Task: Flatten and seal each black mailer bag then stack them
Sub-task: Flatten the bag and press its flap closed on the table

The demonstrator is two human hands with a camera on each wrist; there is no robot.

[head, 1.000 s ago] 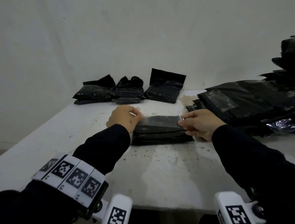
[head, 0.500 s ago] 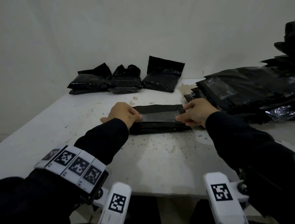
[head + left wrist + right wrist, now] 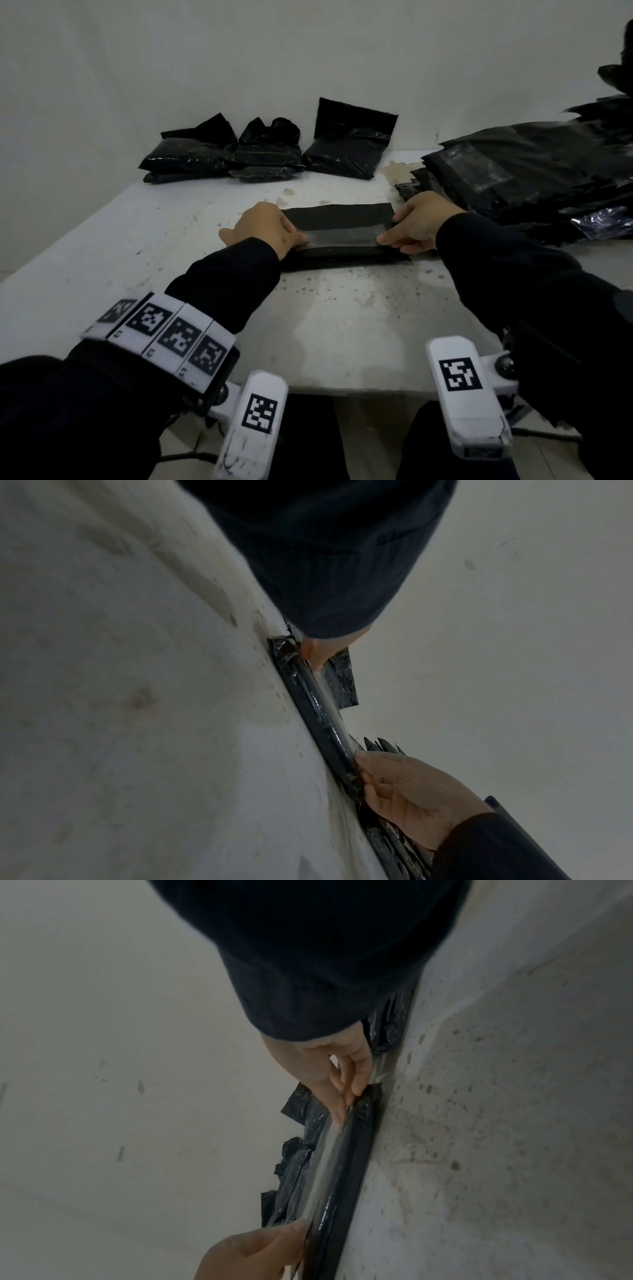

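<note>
The mailer (image 3: 346,251) lies flat and glossy at the table's (image 3: 342,329) centre, its matte flap (image 3: 337,217) open toward 12 o'clock, a clear strip across the mouth. My left hand (image 3: 263,229) and right hand (image 3: 416,222) pinch its two ends. Plump filled bags (image 3: 267,152) sit at 11 o'clock; a slick pile (image 3: 534,174) at 2 o'clock.

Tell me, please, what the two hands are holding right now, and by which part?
Both hold the black mailer bag on the table: left hand pinches the left end of its adhesive flap strip, right hand the right end.
</note>
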